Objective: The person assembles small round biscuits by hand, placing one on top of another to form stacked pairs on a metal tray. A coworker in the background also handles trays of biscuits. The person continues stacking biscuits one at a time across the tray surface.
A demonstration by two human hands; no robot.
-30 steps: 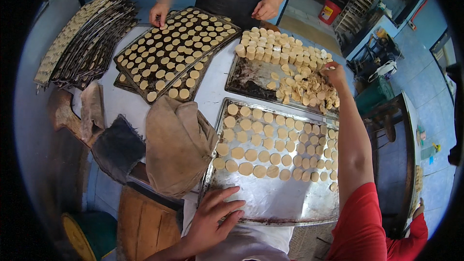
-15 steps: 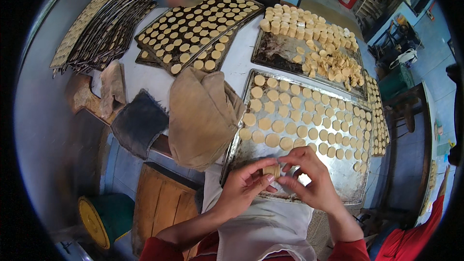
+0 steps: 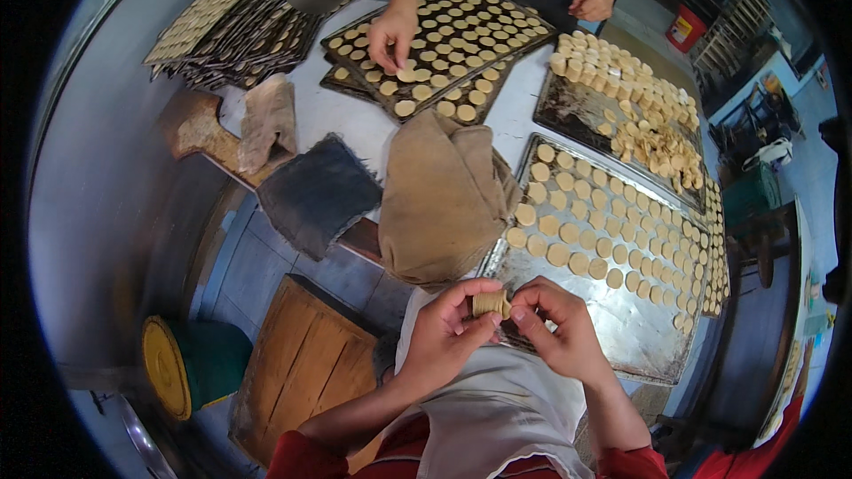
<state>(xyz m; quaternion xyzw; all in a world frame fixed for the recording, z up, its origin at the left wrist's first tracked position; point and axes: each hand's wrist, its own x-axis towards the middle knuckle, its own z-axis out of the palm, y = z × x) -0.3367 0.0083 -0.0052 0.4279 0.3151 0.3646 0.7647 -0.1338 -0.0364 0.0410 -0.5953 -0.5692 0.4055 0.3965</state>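
Observation:
A short stack of thin, pale dough rounds (image 3: 486, 304) lies sideways in my left hand (image 3: 453, 324), its fingers curled round it. My right hand (image 3: 555, 324) pinches the round at the stack's right end, which looks peeled slightly away from the others. Both hands are over the near edge of a metal baking tray (image 3: 621, 324). Rows of flat dough rounds (image 3: 577, 263) cover the tray's far part, while its near part shows bare metal.
Behind stands a dark tray (image 3: 555, 106) with stacked rounds and a loose heap (image 3: 657, 146). A co-worker's hand (image 3: 393, 35) touches a round on a filled dark tray (image 3: 453, 27). Brown cloth (image 3: 444, 200) and dark cloth (image 3: 319, 195) lie left; stacked trays (image 3: 240, 27) stand far left.
The view has shifted, moving the table rightward in the picture. My right fingers, spread beside the stack before, now pinch its end round. The co-worker's blurred hand has come down onto a tray.

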